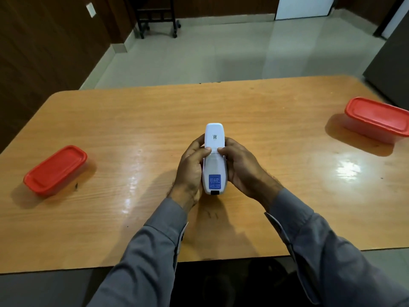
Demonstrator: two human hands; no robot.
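Note:
A white handheld device [214, 158] with a blue label near its lower end and a small code sticker near its top is held back side up over the middle of the wooden table [276, 196]. My left hand [192, 171] grips its left side and my right hand [241, 167] grips its right side. Both thumbs press on the seam across the device's back, just below the code sticker. The front face of the device is hidden.
A red lidded container [56, 170] sits on the table at the left. Another red lidded container [376, 118] sits at the far right edge. Beyond the table are a tiled floor and a dark wheeled stand [156, 17].

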